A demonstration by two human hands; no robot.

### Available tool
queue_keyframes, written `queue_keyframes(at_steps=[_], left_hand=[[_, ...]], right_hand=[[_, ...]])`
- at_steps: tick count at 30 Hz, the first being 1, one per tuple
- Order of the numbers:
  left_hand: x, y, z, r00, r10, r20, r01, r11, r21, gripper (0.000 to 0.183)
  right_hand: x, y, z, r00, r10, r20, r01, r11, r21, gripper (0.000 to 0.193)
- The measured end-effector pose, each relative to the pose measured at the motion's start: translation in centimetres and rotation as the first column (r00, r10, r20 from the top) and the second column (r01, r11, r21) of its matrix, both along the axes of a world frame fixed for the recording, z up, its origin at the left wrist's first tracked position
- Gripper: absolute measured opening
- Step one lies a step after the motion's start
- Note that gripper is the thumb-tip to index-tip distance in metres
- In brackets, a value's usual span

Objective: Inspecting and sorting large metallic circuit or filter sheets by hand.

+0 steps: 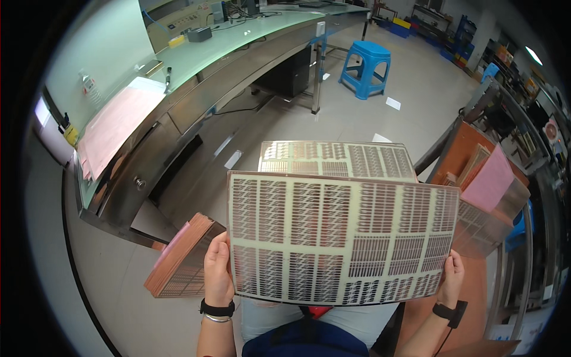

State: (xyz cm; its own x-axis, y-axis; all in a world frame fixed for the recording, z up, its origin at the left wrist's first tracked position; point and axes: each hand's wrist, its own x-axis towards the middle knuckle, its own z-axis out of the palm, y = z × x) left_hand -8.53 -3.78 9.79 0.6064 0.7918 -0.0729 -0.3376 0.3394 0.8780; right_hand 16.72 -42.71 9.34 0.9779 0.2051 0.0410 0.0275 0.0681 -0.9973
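Observation:
A large rectangular circuit board panel [351,238], pale green with rows of coppery and silvery patterns, is held up before me above my lap. My left hand [218,268] is closed on its left edge, the thumb in front. Its right edge is gripped by my right hand [452,278], near the lower corner. Behind its top edge a similar patterned panel [339,156] shows; what it rests on is hidden. Close to my left hand stands a thick tilted stack of panels [184,259] with coppery edges and a pink sheet against its outer side.
On the right, more panels [476,220] with a pink sheet [490,180] lean on an orange-brown board [463,149]. A glass-topped metal desk [238,37] curves along the left, bearing pink papers [125,119]. Beyond are a blue stool [364,68] and paper scraps on the floor.

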Motion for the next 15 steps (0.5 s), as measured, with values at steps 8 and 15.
queue_keyframes(at_steps=[8, 15], left_hand=[[0.1, -0.3, 1.3, 0.989, 0.053, 0.137, -0.087, 0.962, 0.258, 0.021], [3.1, -1.2, 2.6, 0.965, 0.131, 0.229, -0.154, 0.985, 0.084, 0.048]], right_hand=[[2.2, -2.5, -2.2, 0.999, -0.014, 0.034, 0.003, 0.955, 0.296, 0.014], [-1.1, 6.7, 1.2, 0.997, -0.041, 0.06, -0.015, 0.692, 0.721, 0.028]])
